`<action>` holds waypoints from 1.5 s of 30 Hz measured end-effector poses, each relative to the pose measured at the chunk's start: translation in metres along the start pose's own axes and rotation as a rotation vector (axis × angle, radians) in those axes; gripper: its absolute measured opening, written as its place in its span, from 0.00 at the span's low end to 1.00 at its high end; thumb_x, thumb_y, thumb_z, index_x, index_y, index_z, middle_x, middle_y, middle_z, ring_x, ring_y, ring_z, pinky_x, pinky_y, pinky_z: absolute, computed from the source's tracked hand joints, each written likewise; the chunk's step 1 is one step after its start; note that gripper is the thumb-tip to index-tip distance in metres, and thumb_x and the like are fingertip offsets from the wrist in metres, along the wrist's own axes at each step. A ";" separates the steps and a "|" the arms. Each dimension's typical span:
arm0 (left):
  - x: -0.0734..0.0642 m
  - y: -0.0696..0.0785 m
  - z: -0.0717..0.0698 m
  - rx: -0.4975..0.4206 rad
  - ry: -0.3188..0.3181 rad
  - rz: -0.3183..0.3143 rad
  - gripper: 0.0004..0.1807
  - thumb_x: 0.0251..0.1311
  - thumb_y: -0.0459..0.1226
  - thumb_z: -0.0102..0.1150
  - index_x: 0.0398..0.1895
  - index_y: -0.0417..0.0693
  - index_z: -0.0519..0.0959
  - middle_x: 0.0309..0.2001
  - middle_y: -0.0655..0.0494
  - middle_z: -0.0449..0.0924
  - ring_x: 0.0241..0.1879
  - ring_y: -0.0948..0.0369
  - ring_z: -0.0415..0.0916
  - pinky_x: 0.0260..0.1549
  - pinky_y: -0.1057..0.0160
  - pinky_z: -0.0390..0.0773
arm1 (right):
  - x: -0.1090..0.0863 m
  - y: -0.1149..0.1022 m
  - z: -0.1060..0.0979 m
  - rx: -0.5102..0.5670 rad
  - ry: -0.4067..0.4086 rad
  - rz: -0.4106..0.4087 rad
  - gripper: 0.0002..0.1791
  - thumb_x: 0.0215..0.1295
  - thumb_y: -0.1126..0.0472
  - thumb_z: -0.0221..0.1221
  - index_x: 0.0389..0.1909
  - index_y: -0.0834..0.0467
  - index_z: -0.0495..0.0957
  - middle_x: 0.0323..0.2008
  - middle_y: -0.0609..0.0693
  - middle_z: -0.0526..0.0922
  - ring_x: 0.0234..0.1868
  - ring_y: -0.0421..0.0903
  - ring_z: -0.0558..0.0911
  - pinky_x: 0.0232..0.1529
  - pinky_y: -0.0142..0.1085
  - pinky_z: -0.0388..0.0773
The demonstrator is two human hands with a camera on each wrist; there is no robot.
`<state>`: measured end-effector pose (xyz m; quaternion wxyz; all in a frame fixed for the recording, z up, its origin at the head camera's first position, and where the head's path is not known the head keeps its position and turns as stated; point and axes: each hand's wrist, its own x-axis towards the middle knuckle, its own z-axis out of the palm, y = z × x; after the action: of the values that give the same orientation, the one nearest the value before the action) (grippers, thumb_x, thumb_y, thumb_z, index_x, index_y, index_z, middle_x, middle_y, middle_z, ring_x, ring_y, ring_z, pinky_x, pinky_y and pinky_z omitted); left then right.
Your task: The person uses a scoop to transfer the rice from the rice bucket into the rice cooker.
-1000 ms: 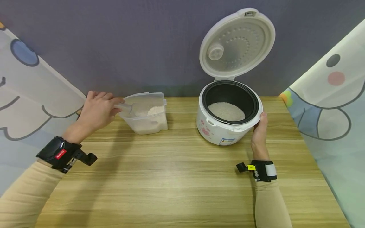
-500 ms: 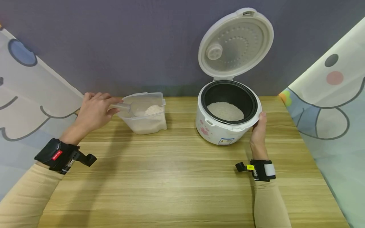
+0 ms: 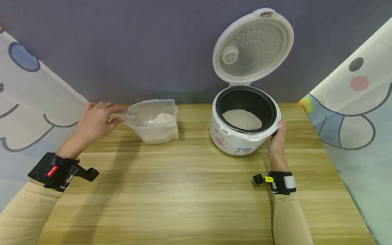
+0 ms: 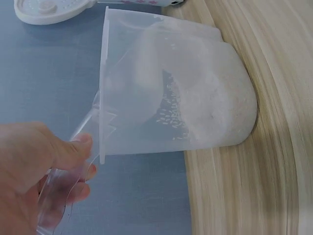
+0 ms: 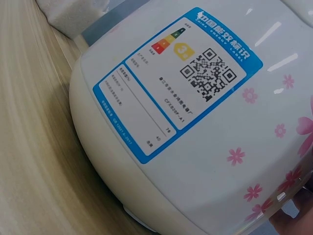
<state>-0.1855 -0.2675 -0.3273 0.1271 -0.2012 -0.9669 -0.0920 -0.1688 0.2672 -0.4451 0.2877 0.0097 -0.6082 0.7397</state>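
Observation:
My left hand [image 3: 95, 120] pinches the handle of a clear plastic scoop [image 4: 57, 198] between thumb and fingers. The scoop's bowl is inside a translucent rice container [image 3: 162, 135], which stands on the table and holds white rice [image 4: 215, 107] heaped toward one side. To the right is a white rice cooker [image 3: 225, 139] with pink flowers and its lid [image 3: 263, 44] raised. White rice [image 3: 242, 119] lies in its black inner pot [image 3: 226, 98]. My right hand [image 3: 277, 144] holds the cooker's right side, thumb near the rim; its fingers are mostly hidden behind the body.
Both things stand near the back edge of the wooden table [image 3: 183, 190], in front of a grey-blue wall [image 3: 137, 51]. Cartoon-printed cloths hang at the left [image 3: 36, 102] and right [image 3: 352, 109]. An energy label [image 5: 178, 83] is stuck on the cooker's front.
My left hand has shifted left, drawing the scoop's handle a little away from the container, with the bowl still inside. The right hand and the cooker keep their place.

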 end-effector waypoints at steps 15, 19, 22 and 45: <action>-0.019 -0.011 0.014 -0.116 0.109 -0.073 0.19 0.63 0.35 0.70 0.58 0.44 0.84 0.54 0.35 0.84 0.51 0.39 0.77 0.47 0.41 0.58 | 0.000 0.001 -0.002 0.007 0.018 0.000 0.28 0.82 0.46 0.38 0.64 0.55 0.80 0.58 0.44 0.81 0.65 0.44 0.73 0.67 0.31 0.63; -0.024 -0.010 0.018 -0.150 0.140 -0.085 0.19 0.64 0.35 0.69 0.58 0.43 0.83 0.54 0.35 0.83 0.53 0.39 0.76 0.46 0.41 0.57 | -0.001 0.002 -0.003 -0.006 0.015 0.001 0.28 0.82 0.46 0.38 0.65 0.55 0.79 0.59 0.44 0.81 0.66 0.44 0.73 0.67 0.31 0.63; -0.027 -0.010 0.022 -0.190 0.168 -0.093 0.19 0.66 0.34 0.67 0.59 0.41 0.83 0.54 0.34 0.82 0.53 0.38 0.76 0.45 0.42 0.56 | 0.000 0.002 -0.002 -0.001 0.016 0.004 0.28 0.82 0.46 0.38 0.66 0.55 0.79 0.60 0.45 0.80 0.66 0.44 0.73 0.67 0.31 0.62; -0.038 -0.009 0.052 -0.423 0.396 -0.178 0.19 0.62 0.25 0.67 0.58 0.37 0.83 0.53 0.32 0.84 0.53 0.33 0.76 0.55 0.43 0.50 | -0.002 0.002 0.000 -0.019 0.016 0.006 0.28 0.83 0.46 0.37 0.65 0.54 0.79 0.58 0.44 0.81 0.65 0.43 0.73 0.67 0.33 0.63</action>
<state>-0.1662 -0.2775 -0.3889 0.2600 -0.1160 -0.8965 -0.3395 -0.1679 0.2661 -0.4477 0.2904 -0.0006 -0.6130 0.7347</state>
